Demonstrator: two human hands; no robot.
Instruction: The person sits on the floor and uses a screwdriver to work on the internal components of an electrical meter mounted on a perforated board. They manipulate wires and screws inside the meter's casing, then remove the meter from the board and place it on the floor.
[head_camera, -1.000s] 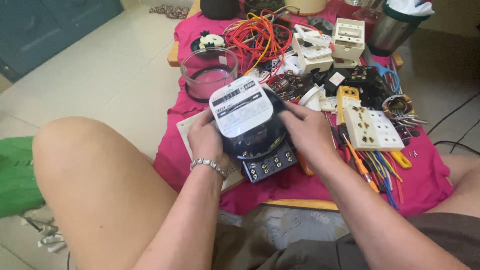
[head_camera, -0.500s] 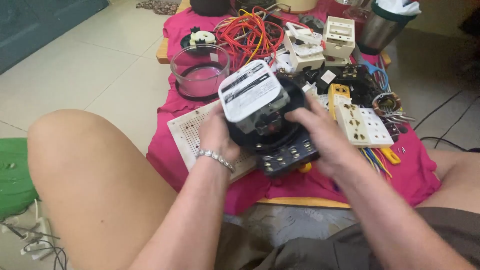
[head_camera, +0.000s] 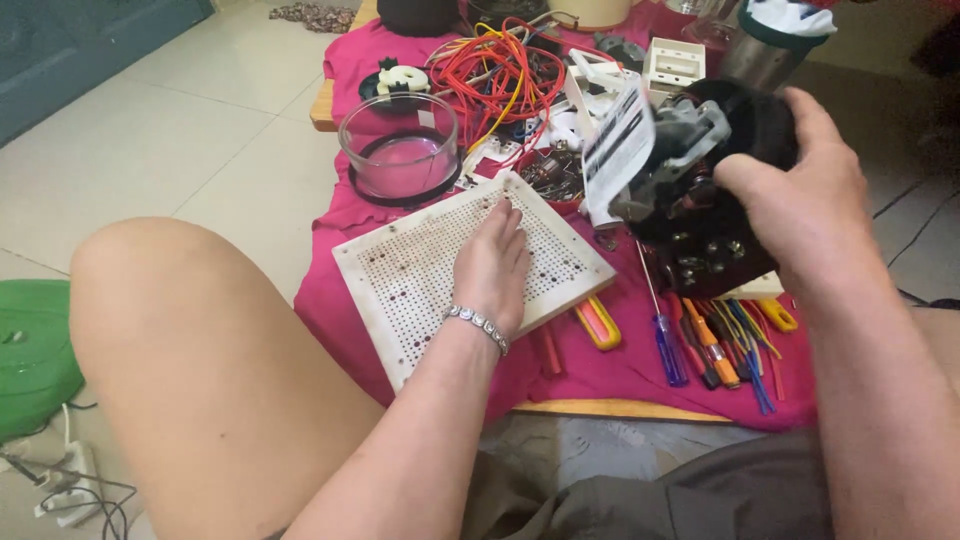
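Note:
My right hand (head_camera: 800, 200) grips a black electric meter (head_camera: 700, 190) with a white label plate and grey metal frame, lifted and tilted above the pink cloth (head_camera: 340, 290). My left hand (head_camera: 495, 265) lies flat, palm down, on a white perforated board (head_camera: 420, 270) that rests on the cloth. A beaded bracelet circles the left wrist.
A clear glass cover with a black ring (head_camera: 400, 150) stands behind the board. Tangled red and orange wires (head_camera: 495, 75), white sockets (head_camera: 672, 62) and a metal cup (head_camera: 770, 45) crowd the back. Several screwdrivers (head_camera: 715, 345) lie below the meter. My bare knee (head_camera: 190, 330) is at left, a green object (head_camera: 35, 350) on the floor.
My right hand has lifted the meter up and to the right, tilting it on its side. My left hand let go of it and settled flat on the uncovered perforated board.

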